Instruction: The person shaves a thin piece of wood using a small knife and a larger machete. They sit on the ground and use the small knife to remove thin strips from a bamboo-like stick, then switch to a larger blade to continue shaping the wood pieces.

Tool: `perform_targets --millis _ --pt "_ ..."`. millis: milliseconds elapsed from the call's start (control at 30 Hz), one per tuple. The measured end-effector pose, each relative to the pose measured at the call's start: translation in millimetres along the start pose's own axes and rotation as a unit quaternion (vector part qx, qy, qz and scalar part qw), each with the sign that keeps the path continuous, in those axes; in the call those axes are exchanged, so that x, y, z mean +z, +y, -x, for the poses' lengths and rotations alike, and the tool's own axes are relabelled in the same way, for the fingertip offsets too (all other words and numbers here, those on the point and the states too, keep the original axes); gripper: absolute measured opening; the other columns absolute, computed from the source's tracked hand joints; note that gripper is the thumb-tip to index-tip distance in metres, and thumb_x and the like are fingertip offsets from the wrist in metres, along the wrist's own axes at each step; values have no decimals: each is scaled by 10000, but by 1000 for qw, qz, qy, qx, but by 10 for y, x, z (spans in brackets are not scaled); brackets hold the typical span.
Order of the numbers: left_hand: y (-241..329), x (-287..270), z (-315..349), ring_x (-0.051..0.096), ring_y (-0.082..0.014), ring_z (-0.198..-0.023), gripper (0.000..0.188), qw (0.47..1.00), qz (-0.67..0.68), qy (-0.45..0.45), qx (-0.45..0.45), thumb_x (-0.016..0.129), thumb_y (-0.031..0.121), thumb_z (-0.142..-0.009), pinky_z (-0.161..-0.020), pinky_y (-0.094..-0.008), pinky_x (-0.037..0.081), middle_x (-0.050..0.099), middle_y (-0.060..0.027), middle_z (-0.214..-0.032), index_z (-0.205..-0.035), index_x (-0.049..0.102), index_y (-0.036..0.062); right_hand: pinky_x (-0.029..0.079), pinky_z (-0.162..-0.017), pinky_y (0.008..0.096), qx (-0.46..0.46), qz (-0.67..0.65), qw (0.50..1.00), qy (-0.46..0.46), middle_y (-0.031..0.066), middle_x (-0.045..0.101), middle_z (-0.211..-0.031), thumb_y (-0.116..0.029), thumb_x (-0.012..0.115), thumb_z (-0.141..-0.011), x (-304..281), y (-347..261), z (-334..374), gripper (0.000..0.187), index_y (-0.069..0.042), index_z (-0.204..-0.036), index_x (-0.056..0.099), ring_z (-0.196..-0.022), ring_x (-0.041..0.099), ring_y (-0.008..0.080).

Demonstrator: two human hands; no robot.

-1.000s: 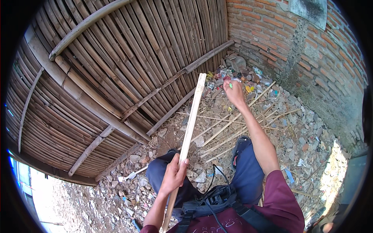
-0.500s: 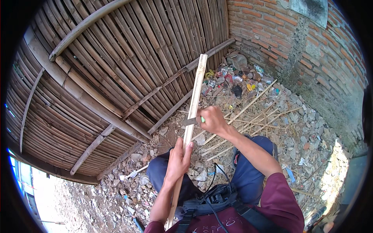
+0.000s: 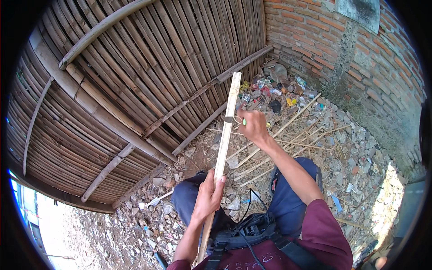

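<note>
Head view: we see the left hand [image 3: 209, 196] closed around a long, pale split-bamboo strip [image 3: 221, 156], with the thumb along its right side. The strip is in front of the body and slants a little; its lower end passes beside the left forearm, and its upper end points to the corner of the walls.

The right hand [image 3: 254, 127] is curled in a fist around a knife with a green handle [image 3: 244, 122]. We see its dark blade [image 3: 228, 119] lying across the upper part of the strip, well apart from the left hand; how hard it presses, we cannot tell.

Between the knees and beyond, several thin bamboo slats [image 3: 294, 116] lie on stony rubble [image 3: 375, 148]. Farther, we notice mixed litter [image 3: 275, 106] where a bamboo-slat wall [image 3: 180, 54] meets a brick wall [image 3: 306, 36].
</note>
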State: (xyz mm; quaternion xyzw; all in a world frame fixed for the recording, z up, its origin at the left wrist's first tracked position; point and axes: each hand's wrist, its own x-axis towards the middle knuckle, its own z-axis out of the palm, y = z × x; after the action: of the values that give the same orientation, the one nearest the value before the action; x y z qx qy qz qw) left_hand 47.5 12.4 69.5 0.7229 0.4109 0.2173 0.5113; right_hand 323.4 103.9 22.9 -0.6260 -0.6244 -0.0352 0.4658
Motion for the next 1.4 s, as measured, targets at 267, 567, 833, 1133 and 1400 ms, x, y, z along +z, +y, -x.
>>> perform_targets --millis 267,567,833,1133,1400 --pt "-43 -58 31 515 -135 -391 268 1000 -10 5 7 522 276 -1081 -384 -317 397 499 -32 -559 -1029 466 19 437 -406 333 -82 16 996 37 110 657 -552 -148 601 -907 44 64 -66 222 -75 -728 709 -435 611 177" --pt "-167 22 131 523 -152 -396 281 1000 -8 -18 6 529 262 -1077 -395 -337 392 491 -43 -543 -951 431 30 361 -383 309 -57 12 995 86 63 589 -491 -138 615 -879 -78 356 -250 205 -62 -706 696 -384 500 126" --pt "-198 53 169 502 -141 -376 288 999 -9 -39 -2 515 276 -1084 -363 -323 389 494 -41 -551 -948 434 34 327 -366 308 -92 28 993 71 89 565 -483 -112 649 -836 -41 456 -190 303 -39 -546 600 -387 485 146" --pt "-277 -7 -29 454 -91 -407 272 999 -1 -19 -27 470 275 -1092 -360 -265 380 467 8 -601 -938 441 53 394 -366 323 47 121 992 -5 129 610 -556 30 658 -717 397 598 -179 78 3 -780 695 -424 530 160" --pt "-768 -289 565 341 -75 -357 262 962 222 -113 -110 414 303 -1129 -328 -237 306 363 34 -566 -1016 403 66 560 -789 546 292 227 923 108 303 711 -872 -236 606 -894 -296 1969 -365 315 41 -862 754 -865 704 482"
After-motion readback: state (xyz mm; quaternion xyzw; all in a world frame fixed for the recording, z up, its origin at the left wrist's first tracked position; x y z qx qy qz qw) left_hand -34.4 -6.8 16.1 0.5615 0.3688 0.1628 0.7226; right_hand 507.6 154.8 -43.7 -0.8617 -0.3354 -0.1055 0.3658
